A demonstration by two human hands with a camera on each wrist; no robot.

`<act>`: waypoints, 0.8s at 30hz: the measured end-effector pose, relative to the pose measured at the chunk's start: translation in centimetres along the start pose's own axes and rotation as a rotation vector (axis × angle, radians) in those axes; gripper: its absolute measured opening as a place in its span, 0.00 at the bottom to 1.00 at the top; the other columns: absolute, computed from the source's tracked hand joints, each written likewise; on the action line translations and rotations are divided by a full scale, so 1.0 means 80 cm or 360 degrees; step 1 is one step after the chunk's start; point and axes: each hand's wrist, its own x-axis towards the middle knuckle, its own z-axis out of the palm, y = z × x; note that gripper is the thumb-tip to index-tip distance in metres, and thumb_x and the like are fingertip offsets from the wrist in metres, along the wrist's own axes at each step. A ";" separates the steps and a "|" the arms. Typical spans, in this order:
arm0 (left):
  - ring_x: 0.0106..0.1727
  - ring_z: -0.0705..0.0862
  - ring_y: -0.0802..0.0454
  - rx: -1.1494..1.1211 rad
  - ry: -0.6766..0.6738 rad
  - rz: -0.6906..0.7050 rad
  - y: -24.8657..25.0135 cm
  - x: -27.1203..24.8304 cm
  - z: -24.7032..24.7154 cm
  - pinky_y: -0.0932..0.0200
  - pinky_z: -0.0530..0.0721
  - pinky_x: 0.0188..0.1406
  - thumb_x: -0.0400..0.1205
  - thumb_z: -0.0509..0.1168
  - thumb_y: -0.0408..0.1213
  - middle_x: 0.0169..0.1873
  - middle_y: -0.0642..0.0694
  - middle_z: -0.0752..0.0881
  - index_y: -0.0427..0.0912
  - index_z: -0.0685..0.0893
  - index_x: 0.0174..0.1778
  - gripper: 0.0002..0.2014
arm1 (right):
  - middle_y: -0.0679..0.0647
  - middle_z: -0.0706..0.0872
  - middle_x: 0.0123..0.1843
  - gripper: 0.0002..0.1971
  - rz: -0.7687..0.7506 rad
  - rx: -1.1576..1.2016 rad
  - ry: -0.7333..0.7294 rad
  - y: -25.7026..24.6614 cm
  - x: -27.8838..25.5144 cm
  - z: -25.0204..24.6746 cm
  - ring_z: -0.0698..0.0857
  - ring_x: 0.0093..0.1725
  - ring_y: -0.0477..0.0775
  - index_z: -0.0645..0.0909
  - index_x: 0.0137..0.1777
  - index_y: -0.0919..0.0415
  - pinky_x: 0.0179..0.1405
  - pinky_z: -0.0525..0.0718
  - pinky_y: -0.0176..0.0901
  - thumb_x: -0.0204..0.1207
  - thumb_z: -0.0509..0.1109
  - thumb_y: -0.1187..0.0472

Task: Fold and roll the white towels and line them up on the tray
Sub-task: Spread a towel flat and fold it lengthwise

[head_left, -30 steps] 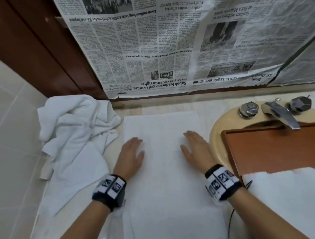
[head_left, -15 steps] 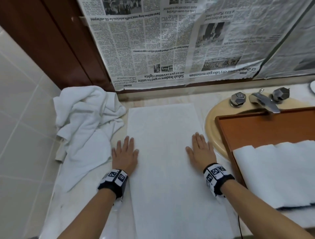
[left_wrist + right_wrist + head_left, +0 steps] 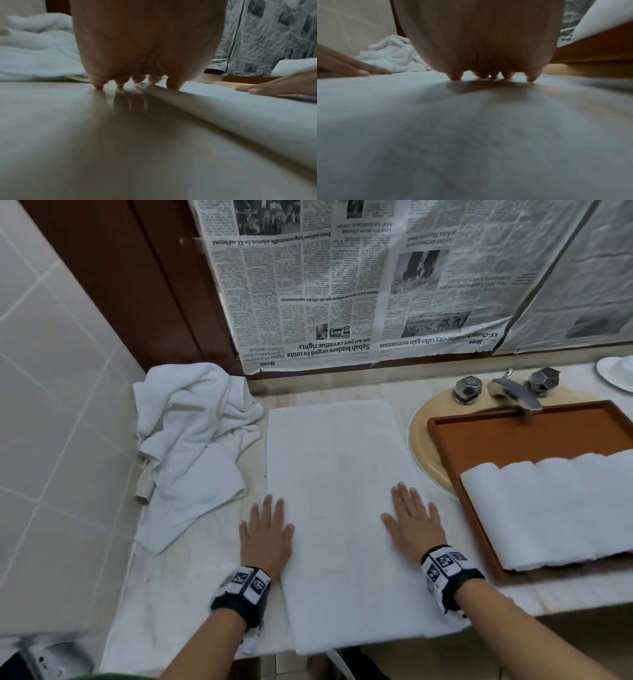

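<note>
A white towel [image 3: 337, 491], folded into a long flat strip, lies on the pale counter in front of me. My left hand [image 3: 265, 529] lies flat with straight fingers on the strip's left edge, partly on the counter [image 3: 68, 128]. Flat on the towel's right side rests my right hand [image 3: 412, 523], fingers spread. The brown tray [image 3: 534, 433] sits over the sink to the right and holds several rolled white towels [image 3: 555, 508] in a row. A crumpled pile of white towels [image 3: 191, 440] lies at the left by the tiled wall.
A beige sink [image 3: 419, 436] with a metal tap [image 3: 513, 393] and two knobs sits under the tray. Newspaper [image 3: 359, 285] covers the wall behind. A white dish [image 3: 616, 373] stands at the far right. The counter's front edge is near my wrists.
Both hands have slid toward me along the towel, from its middle to its near half, staying flat. The head view has pulled back, showing more of the tray.
</note>
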 end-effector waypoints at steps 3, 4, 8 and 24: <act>0.88 0.41 0.44 -0.0038 0.0026 -0.0058 -0.016 -0.019 -0.003 0.36 0.47 0.85 0.91 0.45 0.50 0.87 0.51 0.38 0.51 0.43 0.88 0.30 | 0.48 0.31 0.87 0.33 0.0002 0.0078 0.0049 -0.005 -0.030 0.001 0.35 0.86 0.49 0.34 0.87 0.55 0.85 0.38 0.57 0.87 0.37 0.41; 0.88 0.40 0.43 0.0004 0.0053 -0.0032 -0.011 -0.030 0.000 0.36 0.47 0.84 0.91 0.46 0.48 0.87 0.49 0.38 0.49 0.44 0.88 0.30 | 0.47 0.30 0.86 0.35 -0.0077 0.0088 0.0061 -0.014 -0.046 0.007 0.33 0.86 0.49 0.33 0.86 0.54 0.85 0.37 0.56 0.85 0.33 0.38; 0.88 0.38 0.43 0.0038 0.0090 0.0345 0.051 -0.086 0.024 0.42 0.39 0.84 0.90 0.45 0.45 0.87 0.44 0.38 0.44 0.45 0.88 0.30 | 0.41 0.26 0.83 0.37 -0.0331 0.0110 0.0082 -0.057 -0.097 0.040 0.28 0.84 0.47 0.29 0.84 0.50 0.83 0.32 0.55 0.77 0.24 0.35; 0.88 0.50 0.44 -0.0033 0.0250 -0.0098 -0.007 -0.125 0.061 0.31 0.51 0.82 0.84 0.46 0.48 0.88 0.49 0.52 0.47 0.58 0.87 0.32 | 0.47 0.29 0.85 0.37 -0.0263 0.0097 0.0273 -0.001 -0.107 0.074 0.30 0.84 0.46 0.28 0.84 0.53 0.83 0.30 0.55 0.77 0.23 0.38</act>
